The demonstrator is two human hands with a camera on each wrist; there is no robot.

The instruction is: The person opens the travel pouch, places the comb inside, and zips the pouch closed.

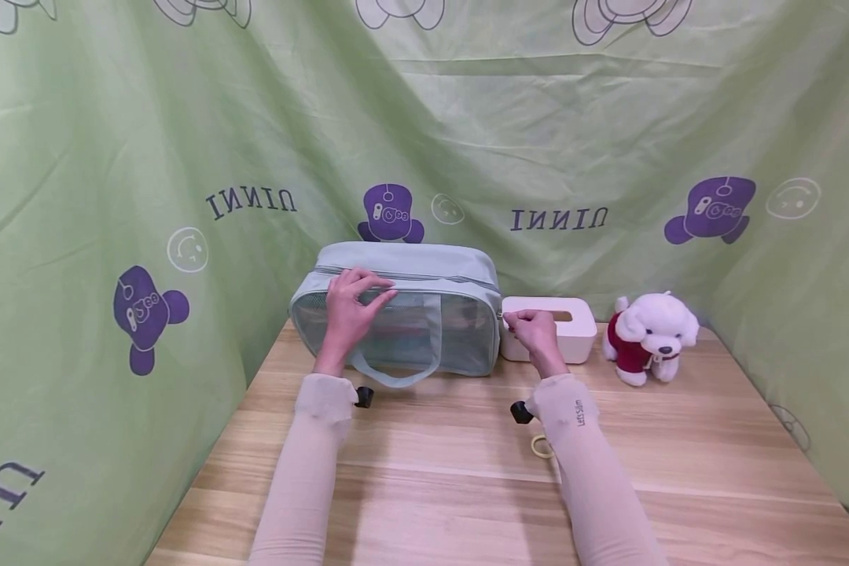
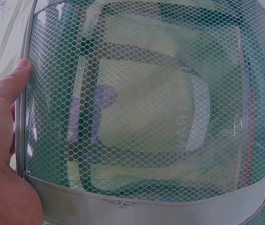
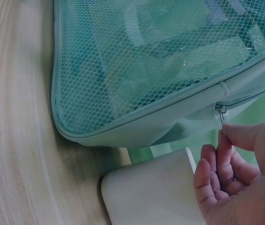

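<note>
A pale green toiletry bag [image 1: 460,330] with mesh-patterned see-through sides stands upright at the back of the table, its carry handle [image 1: 435,338] hanging down the front. My left hand [image 1: 350,306] grips the bag's top front edge, thumb in front and fingers over the top by the zipper [image 1: 424,277]. At the bag's right end, my right hand [image 1: 535,330] pinches the small metal zipper pull [image 3: 222,117] between thumb and forefinger. A reddish strip [image 2: 250,136] shows through the bag's clear side.
A white tissue box [image 1: 576,346] stands right beside the bag, below my right hand. Farther right sits a white plush dog [image 1: 654,334] in a red shirt. A yellow loop [image 1: 540,446] lies partly under my right forearm. A green curtain [image 1: 467,118] hangs behind the table [image 1: 431,456].
</note>
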